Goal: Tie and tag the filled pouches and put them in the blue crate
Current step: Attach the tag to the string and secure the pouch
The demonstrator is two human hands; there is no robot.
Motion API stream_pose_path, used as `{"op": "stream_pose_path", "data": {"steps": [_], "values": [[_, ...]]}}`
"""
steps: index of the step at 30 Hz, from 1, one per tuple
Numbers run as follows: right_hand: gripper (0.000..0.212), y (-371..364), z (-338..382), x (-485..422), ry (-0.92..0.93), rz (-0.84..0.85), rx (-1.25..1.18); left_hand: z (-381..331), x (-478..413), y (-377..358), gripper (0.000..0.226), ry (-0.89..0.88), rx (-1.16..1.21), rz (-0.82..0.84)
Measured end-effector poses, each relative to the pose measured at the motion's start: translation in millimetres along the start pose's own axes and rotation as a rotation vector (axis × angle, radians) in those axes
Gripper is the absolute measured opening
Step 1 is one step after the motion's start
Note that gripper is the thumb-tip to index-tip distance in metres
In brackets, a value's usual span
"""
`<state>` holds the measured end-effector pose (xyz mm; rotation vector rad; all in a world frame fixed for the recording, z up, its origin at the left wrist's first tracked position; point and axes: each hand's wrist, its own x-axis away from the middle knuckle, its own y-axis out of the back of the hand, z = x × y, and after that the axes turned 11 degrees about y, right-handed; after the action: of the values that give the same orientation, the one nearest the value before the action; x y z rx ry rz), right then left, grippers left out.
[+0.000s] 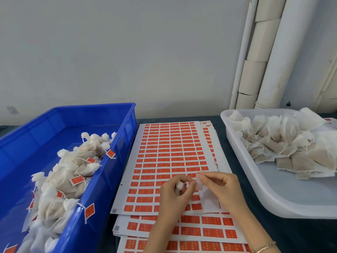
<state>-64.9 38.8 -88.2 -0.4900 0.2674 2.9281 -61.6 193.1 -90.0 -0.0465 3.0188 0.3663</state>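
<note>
Fingers of my left hand [173,195] curl round a small pouch [180,185] while my right hand [220,187] pinches its white flap [199,183], both held over the sticker sheets [169,147], I judge to keep tags within reach. Blue crate [120,161] sits just left, rim beside the sheets, way across open.

sticker sheets [171,157] | red labels | print too small to read

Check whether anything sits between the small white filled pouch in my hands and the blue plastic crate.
Nothing visible does. The left hand grips the small white pouch, the right hand pinches a white flap, over flat sheets of red labels. Only the side wall of the blue plastic crate rises between.
</note>
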Motion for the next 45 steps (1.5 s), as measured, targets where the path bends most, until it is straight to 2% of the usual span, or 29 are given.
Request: {"op": "stream_pose_path", "data": {"steps": [13,18,22,24,28,35,39,45], "values": [[0.032,0.9,4.7,-1.2,-0.061,0.057,-0.098,-2.8,0.1,1.0,0.014,0.011,0.014,0.004],[0.041,-2.9,4.3,-4.4,-0.048,0.093,-0.096,-2.6,0.8,1.1,0.015,0.007,0.062,-0.019],[0.037,-2.7,6.0,-9.4,-0.101,0.078,-0.107,-1.0,-0.6,0.6,0.013,0.05,0.084,-0.049],[0.039,-1.0,7.0,-8.2,-0.039,0.077,-0.106,-0.8,-1.4,1.3,0.012,0.062,0.104,-0.054],[0.046,-5.8,10.1,-1.8,0.052,0.121,0.051,-2.3,-0.9,2.8,0.018,0.085,0.139,-0.081],[0.009,-3.2,-0.8,-1.9,0.019,0.07,0.171,-4.5,-0.2,2.7,0.02,0.097,0.137,-0.093],[0.007,-4.6,-3.0,-0.8,0.025,0.11,0.244,-5.0,-0.6,2.8,0.02,0.088,0.129,-0.094],[0.002,-6.8,-8.1,-0.6,0.1,0.082,0.311,-1.8,-1.2,2.4,0.013,0.087,0.113,-0.093]]}}
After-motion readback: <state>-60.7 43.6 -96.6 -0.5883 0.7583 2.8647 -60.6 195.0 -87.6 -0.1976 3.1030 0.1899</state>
